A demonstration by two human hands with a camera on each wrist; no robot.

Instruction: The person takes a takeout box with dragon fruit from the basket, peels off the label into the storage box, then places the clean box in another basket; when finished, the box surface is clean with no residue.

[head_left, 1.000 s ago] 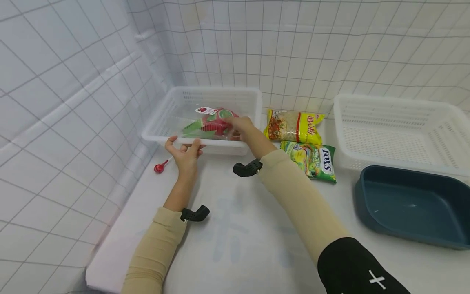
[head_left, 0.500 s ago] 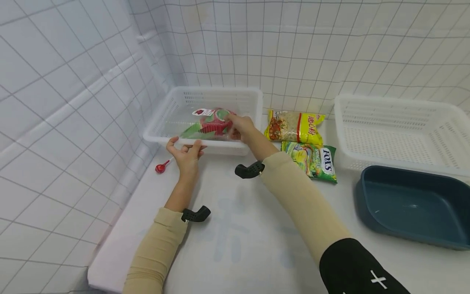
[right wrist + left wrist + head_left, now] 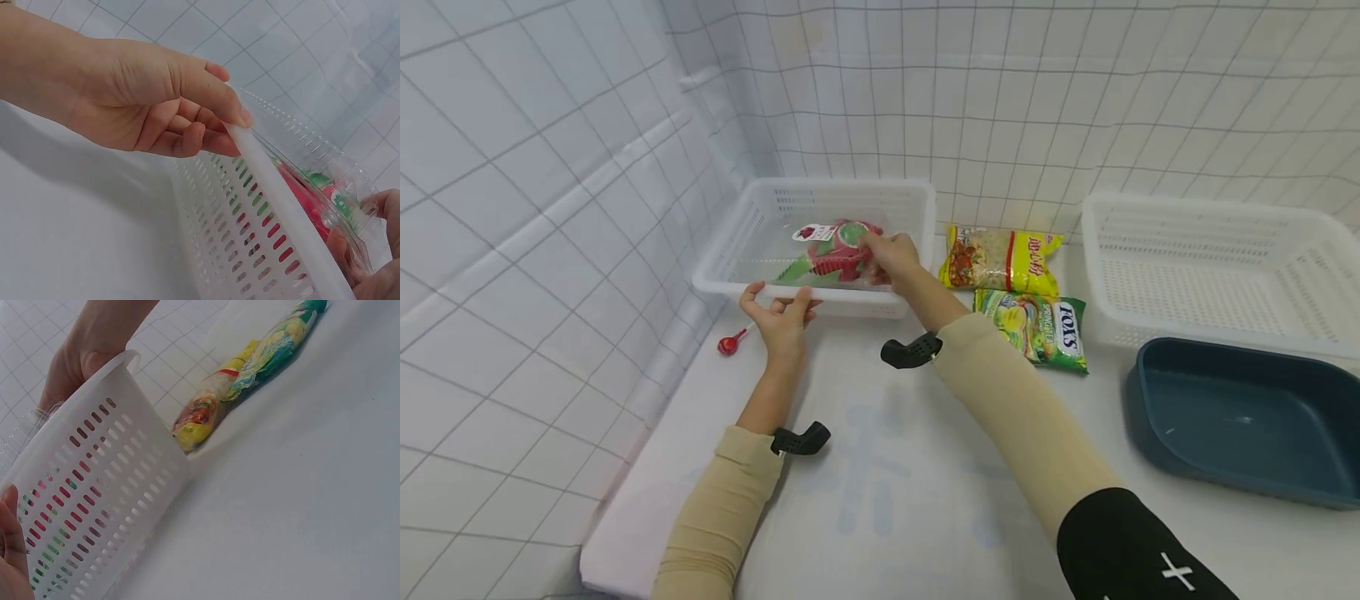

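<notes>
A clear plastic clamshell pack [image 3: 842,250] with red and green colouring and a white label lies inside the left white basket [image 3: 880,304]. My right hand [image 3: 895,258] reaches over the basket's right side and pinches the pack's right end; in the right wrist view its fingers [image 3: 387,209] show on the clear edge. With thumb and fingers, my left hand [image 3: 782,325] grips the basket's front rim. Through the slots of the basket wall [image 3: 103,481], red and green show in the left wrist view. A red lollipop [image 3: 730,342] lies left of my left hand.
Right of the basket lie a yellow noodle-like packet [image 3: 1000,258] and a green FOX'S candy bag [image 3: 1037,327]. Farther right stand another white basket [image 3: 1097,275] and, before it, a dark blue tub [image 3: 1138,408]. White grid-patterned sheets [image 3: 880,92] rise behind and to the left.
The pack has shifted and turned slightly inside the basket under my right hand. My left hand has kept its grip on the rim.
</notes>
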